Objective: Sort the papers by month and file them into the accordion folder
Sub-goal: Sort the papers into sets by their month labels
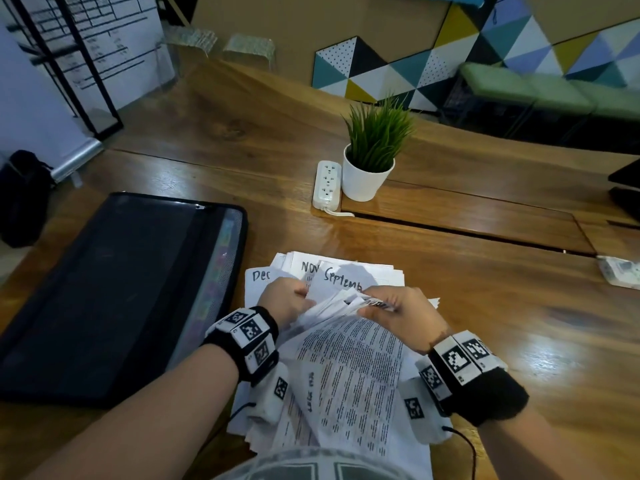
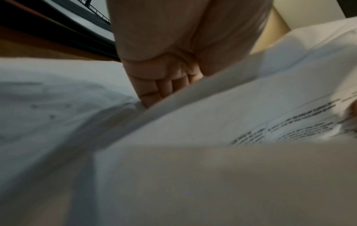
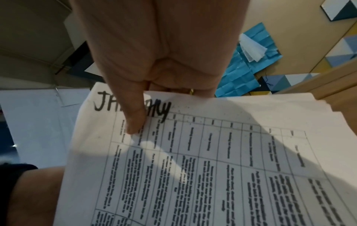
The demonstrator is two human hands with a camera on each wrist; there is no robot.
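Both hands hold a bundle of printed papers (image 1: 349, 362) lifted off the table at my front. My right hand (image 1: 398, 311) pinches the top edge of the bundle; in the right wrist view its thumb (image 3: 135, 120) lies on a sheet headed "January" (image 3: 193, 160). My left hand (image 1: 287, 297) has its fingers (image 2: 164, 88) tucked between the sheets (image 2: 212, 122) on the left side. Under the hands lie sheets marked "Dec" (image 1: 259, 277), "Nov" (image 1: 308, 266) and "Septemb" (image 1: 343, 277). The black accordion folder (image 1: 114, 292) lies flat to the left, its coloured tabs showing along its right edge.
A white potted plant (image 1: 369, 168) and a white power strip (image 1: 327, 183) stand on the wooden table (image 1: 485, 306) beyond the papers. A small white packet (image 1: 620, 271) lies at the right edge. A dark object (image 1: 627, 192) sits at the far right.
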